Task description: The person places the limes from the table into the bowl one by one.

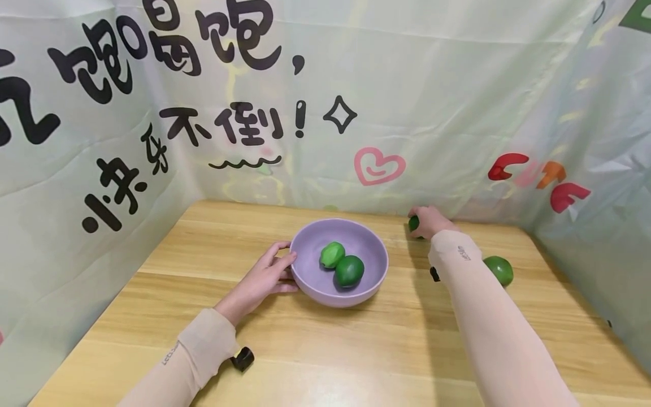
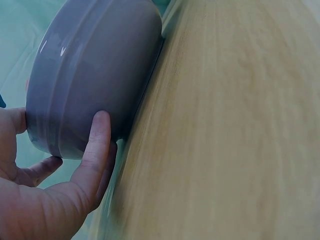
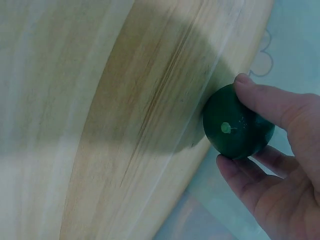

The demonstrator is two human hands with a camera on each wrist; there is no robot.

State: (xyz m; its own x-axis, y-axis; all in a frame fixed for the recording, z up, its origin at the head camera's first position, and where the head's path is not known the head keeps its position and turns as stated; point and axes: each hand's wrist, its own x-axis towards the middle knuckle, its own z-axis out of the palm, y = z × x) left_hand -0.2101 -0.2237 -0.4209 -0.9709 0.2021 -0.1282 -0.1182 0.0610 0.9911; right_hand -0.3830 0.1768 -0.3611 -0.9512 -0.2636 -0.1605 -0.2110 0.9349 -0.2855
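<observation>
A lilac bowl (image 1: pixel 373 277) stands on the table with a bright green fruit (image 1: pixel 333 255) and a larger dark green fruit (image 1: pixel 349 271) touching inside it. My left hand (image 1: pixel 267 275) holds the bowl's left side, thumb and fingers spread from the rim down the outer wall. In the left wrist view, a fingertip of the left hand (image 2: pixel 75 185) presses the bowl's smooth outside (image 2: pixel 100 65). Toward the table's back edge, my right hand (image 1: pixel 431 221) grips a dark green lime (image 3: pixel 235 125), its pale stem spot showing between thumb and fingers in the right wrist view.
Another green fruit (image 1: pixel 499 271) lies on the wooden table (image 1: pixel 325 350), partly behind the right forearm. A printed cloth (image 1: pixel 447 102) hangs along the table's back and sides. Each wrist wears a small black device (image 1: pixel 243 359).
</observation>
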